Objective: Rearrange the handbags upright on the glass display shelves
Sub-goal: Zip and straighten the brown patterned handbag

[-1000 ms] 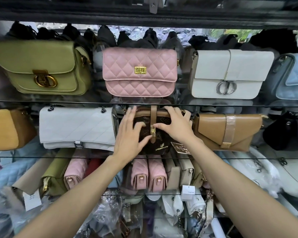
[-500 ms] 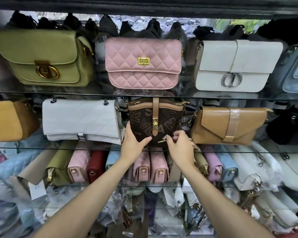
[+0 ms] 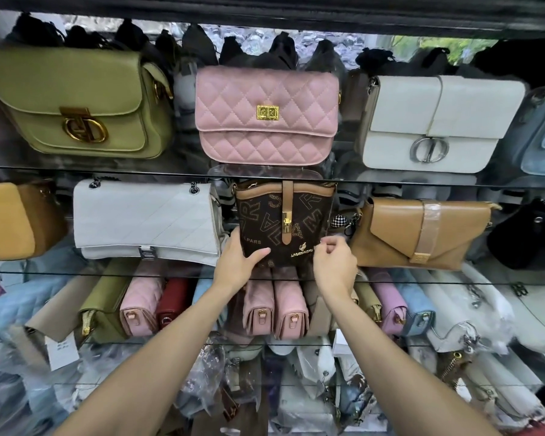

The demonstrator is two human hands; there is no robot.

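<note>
A dark brown lettered handbag (image 3: 283,221) with a tan strap and gold clasp stands upright in the middle of the second glass shelf (image 3: 422,280). My left hand (image 3: 236,265) grips its lower left corner, thumb across the front. My right hand (image 3: 335,265) is at the bag's lower right corner with its fingers curled. What is between those fingertips is hidden. A white quilted bag (image 3: 145,220) stands to the left of the brown bag and a tan envelope bag (image 3: 419,231) to its right.
The top shelf holds an olive bag (image 3: 76,102), a pink quilted bag (image 3: 266,114) and a white bag (image 3: 438,124), all upright. A mustard bag (image 3: 10,220) and a black bag (image 3: 529,234) end the second shelf. Below, several small bags stand packed side by side above wrapped stock.
Both hands slid from the top of the brown bag down to its lower corners. The bag now stands taller and more upright. Its hanging price tag is no longer in view.
</note>
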